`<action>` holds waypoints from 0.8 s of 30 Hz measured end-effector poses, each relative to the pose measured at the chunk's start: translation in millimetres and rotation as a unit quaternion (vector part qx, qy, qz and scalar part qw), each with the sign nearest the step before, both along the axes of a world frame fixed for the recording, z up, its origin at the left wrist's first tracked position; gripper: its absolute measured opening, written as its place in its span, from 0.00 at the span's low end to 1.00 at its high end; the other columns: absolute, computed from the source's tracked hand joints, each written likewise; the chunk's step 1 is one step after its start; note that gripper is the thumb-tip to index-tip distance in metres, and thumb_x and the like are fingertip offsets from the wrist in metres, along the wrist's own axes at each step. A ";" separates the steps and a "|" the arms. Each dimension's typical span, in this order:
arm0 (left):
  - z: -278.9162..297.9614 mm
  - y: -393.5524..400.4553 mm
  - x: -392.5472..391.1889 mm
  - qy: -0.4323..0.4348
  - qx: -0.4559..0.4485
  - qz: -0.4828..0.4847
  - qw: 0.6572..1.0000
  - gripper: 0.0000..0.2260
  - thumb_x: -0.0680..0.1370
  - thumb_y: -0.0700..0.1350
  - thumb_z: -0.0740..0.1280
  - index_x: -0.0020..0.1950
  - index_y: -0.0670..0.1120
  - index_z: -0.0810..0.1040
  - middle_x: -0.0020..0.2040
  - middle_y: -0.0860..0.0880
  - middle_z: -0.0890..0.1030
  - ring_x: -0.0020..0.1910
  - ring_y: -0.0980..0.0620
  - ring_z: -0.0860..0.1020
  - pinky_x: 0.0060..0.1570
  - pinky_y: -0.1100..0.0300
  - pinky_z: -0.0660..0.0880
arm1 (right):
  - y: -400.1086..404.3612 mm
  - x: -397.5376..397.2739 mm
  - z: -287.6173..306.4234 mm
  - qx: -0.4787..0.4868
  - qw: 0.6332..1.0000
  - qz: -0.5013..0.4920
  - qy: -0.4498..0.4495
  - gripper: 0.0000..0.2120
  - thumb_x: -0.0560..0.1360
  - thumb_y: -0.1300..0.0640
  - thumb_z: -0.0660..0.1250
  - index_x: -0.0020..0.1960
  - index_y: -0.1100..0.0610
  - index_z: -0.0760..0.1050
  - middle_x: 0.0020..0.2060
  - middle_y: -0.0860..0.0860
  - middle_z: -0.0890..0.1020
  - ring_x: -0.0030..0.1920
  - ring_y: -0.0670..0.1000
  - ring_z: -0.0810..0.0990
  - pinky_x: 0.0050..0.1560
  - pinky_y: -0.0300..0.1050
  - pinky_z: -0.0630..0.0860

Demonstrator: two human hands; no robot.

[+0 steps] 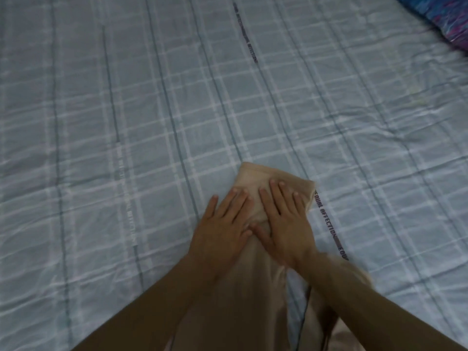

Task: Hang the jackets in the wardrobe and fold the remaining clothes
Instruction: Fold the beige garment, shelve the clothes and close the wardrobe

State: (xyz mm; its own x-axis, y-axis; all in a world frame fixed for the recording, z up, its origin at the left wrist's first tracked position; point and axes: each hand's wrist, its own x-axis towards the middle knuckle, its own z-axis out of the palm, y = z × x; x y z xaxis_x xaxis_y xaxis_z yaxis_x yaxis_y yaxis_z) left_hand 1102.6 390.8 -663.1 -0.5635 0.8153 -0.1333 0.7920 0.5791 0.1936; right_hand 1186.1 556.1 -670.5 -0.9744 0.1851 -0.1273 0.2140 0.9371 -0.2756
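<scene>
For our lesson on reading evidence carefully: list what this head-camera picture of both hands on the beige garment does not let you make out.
- Head view: the beige garment is hidden below by the left hand, the right hand and forearms; its type is unclear.
- Its near end runs off the bottom edge.
- The blue patterned fabric is cut by the top right corner and blurred.
- The bedspread print at left is too faint to read.

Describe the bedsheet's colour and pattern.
Pale blue-grey bedsheet with a white check and darker lines, some carrying printed lettering; the head view shows it.

garment (253, 178) on bedspread (126, 122) | hands (255, 221) on garment | pillow (445, 19) far right
</scene>
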 end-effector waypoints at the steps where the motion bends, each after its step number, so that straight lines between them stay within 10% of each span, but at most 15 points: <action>1: -8.3 2.3 -6.7 -0.008 0.001 -0.003 1.000 0.28 0.82 0.59 0.57 0.79 0.47 0.62 0.80 0.49 0.59 0.80 0.48 0.56 0.76 0.42 0.56 | 6.5 -5.7 -6.0 0.002 1.000 -0.007 0.004 0.36 0.78 0.36 0.52 0.80 0.56 0.55 0.79 0.57 0.54 0.80 0.56 0.48 0.78 0.60 0.49; 14: -13.9 8.6 0.4 0.012 -0.023 0.041 0.999 0.30 0.81 0.61 0.49 0.81 0.49 0.56 0.81 0.51 0.54 0.81 0.48 0.50 0.77 0.41 0.48 | 18.5 -11.4 -1.1 -0.075 0.997 0.008 0.006 0.30 0.82 0.44 0.55 0.80 0.55 0.55 0.80 0.56 0.53 0.80 0.54 0.47 0.78 0.53 0.41; 18: 20.6 12.1 60.7 -0.007 0.038 0.139 0.990 0.25 0.81 0.51 0.58 0.77 0.44 0.65 0.78 0.44 0.63 0.78 0.41 0.58 0.74 0.40 0.56 | 32.0 26.2 44.4 -0.285 0.955 -0.051 0.065 0.17 0.82 0.58 0.61 0.69 0.62 0.73 0.69 0.58 0.74 0.72 0.53 0.70 0.73 0.42 0.62; 21: 42.7 6.4 124.1 -0.026 0.148 0.116 0.982 0.18 0.76 0.47 0.64 0.64 0.43 0.77 0.66 0.42 0.76 0.64 0.39 0.73 0.61 0.44 0.71 | 46.7 91.9 64.7 -0.227 0.963 -0.077 0.122 0.13 0.81 0.57 0.61 0.62 0.59 0.78 0.59 0.54 0.81 0.59 0.49 0.78 0.60 0.27 0.66; 24: 48.9 16.8 164.6 -0.140 0.201 0.091 0.965 0.16 0.75 0.45 0.65 0.61 0.44 0.79 0.63 0.45 0.78 0.62 0.43 0.75 0.61 0.50 0.71 | 74.5 151.4 67.5 -0.183 0.973 -0.125 0.064 0.15 0.80 0.50 0.64 0.64 0.54 0.76 0.59 0.52 0.80 0.58 0.51 0.78 0.58 0.36 0.70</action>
State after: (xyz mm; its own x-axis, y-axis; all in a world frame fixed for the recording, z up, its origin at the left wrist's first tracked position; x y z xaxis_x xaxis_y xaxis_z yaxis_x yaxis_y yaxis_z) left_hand 1267.2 407.6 -614.2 -0.6900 0.7238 0.0062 0.5685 0.5366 0.6236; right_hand 1337.4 630.6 -603.1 -0.9166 0.3846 -0.1090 0.3650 0.6940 -0.6206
